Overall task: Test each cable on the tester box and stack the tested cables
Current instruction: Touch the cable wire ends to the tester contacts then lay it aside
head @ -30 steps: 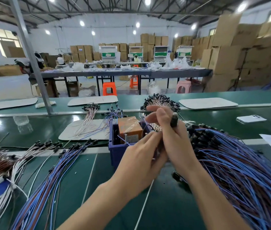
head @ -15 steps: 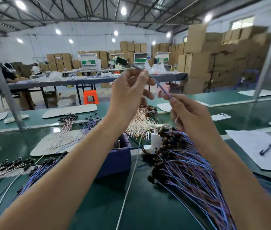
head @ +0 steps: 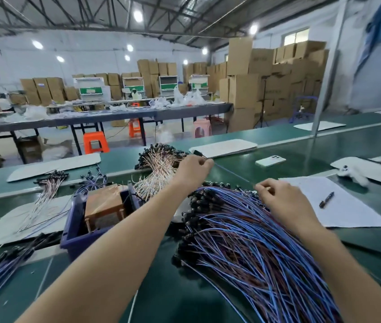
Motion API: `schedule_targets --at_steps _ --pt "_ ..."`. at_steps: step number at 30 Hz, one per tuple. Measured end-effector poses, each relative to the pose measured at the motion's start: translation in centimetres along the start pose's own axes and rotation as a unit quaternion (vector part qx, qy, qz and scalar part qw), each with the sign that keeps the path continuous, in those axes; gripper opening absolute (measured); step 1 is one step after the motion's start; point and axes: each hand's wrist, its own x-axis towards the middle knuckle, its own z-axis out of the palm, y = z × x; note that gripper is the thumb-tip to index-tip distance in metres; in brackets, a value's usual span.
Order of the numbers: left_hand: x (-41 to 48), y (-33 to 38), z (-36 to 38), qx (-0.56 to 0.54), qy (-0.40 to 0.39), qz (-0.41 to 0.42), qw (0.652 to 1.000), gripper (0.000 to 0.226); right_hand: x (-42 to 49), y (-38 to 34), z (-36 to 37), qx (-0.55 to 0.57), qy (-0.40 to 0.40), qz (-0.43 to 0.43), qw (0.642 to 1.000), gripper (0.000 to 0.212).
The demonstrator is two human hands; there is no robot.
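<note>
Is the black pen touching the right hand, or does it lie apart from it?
Apart. The head view shows the black pen lying on the white paper, with bare paper between it and the right hand.

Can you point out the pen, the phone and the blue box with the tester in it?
Pen (head: 326,200): head view, middle of its dark barrel, lying on the white paper.
Phone (head: 270,160): head view, centre of its white back.
Blue box (head: 74,241): head view, its near front wall.

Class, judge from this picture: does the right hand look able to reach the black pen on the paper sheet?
Probably yes: the pen lies uncovered on the paper sheet just right of the right hand, nothing between, though that hand is pinching a cable.
</note>
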Motion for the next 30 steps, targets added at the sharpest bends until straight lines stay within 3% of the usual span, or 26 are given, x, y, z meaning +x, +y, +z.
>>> schedule_targets --at_steps 4,8,12,17,20,23,26,30 --pt "0.8 -1.1 0.5 0.046 0.004 0.002 0.999 0.038 -0.6 2.4 0.8 -0.057 -0.028 0.041 0.997 0.03" --pt "-0.3 -3.1 -1.7 0.014 0.02 0.028 0.999 0.039 -0.8 1.7 1.4 -0.07 0.021 0.017 0.997 0.032" --pt "-3.3 -5.3 -6.1 -0.014 0.035 0.07 0.997 0.034 -1.7 -3.1 3.2 -0.011 0.116 -0.098 0.988 0.028" --pt "-9.2 -9.7 -13.2 0.011 0.153 0.125 0.98 0.034 -5.8 -10.9 8.8 0.079 0.124 -0.252 0.956 0.023" --pt "-12.5 -13.8 -17.6 0.04 0.217 0.079 0.972 0.035 -9.1 -14.7 13.9 0.13 0.062 -0.295 0.944 0.022" --pt "-15.7 -18.5 -21.6 0.059 0.246 -0.025 0.967 0.036 -12.3 -17.6 18.7 0.144 -0.005 -0.314 0.938 0.024" --pt "-18.7 -23.1 -24.6 0.106 0.22 -0.138 0.96 0.03 -14.1 -19.1 22.3 0.137 -0.068 -0.308 0.939 0.024" --pt "-21.8 -27.7 -26.1 0.268 0.148 -0.225 0.925 0.03 -14.7 -18.8 24.4 0.122 -0.122 -0.279 0.945 0.027"
